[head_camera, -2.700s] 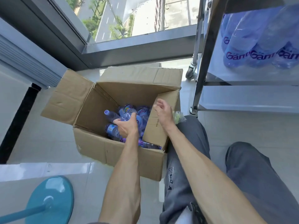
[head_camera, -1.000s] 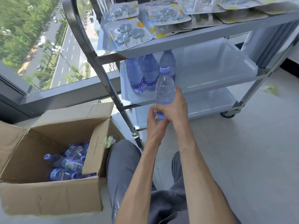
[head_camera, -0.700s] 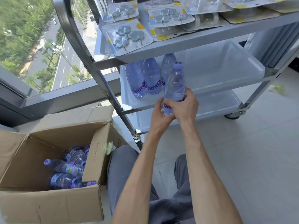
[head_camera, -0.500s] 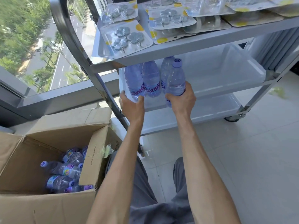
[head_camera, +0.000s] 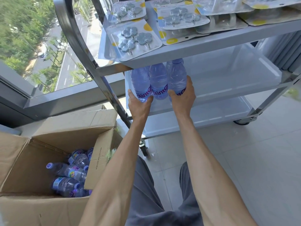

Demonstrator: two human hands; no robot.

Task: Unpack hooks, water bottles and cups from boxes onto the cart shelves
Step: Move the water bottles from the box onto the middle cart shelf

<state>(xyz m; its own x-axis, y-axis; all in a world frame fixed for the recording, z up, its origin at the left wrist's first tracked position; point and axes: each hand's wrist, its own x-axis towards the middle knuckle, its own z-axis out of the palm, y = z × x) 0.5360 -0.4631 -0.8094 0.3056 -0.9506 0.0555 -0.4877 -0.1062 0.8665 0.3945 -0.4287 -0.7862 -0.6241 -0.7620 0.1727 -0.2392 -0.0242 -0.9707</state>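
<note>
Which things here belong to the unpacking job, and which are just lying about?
Job:
bottle gripped by right hand
bottle gripped by left hand
middle shelf
box of bottles
hook packs

Lying about:
green scrap on floor

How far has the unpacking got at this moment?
Done: hook packs lie on the top shelf. In hand: left hand and right hand grip bottles on the middle shelf. Left: more bottles in the box; the bottom shelf shows no cups.
</note>
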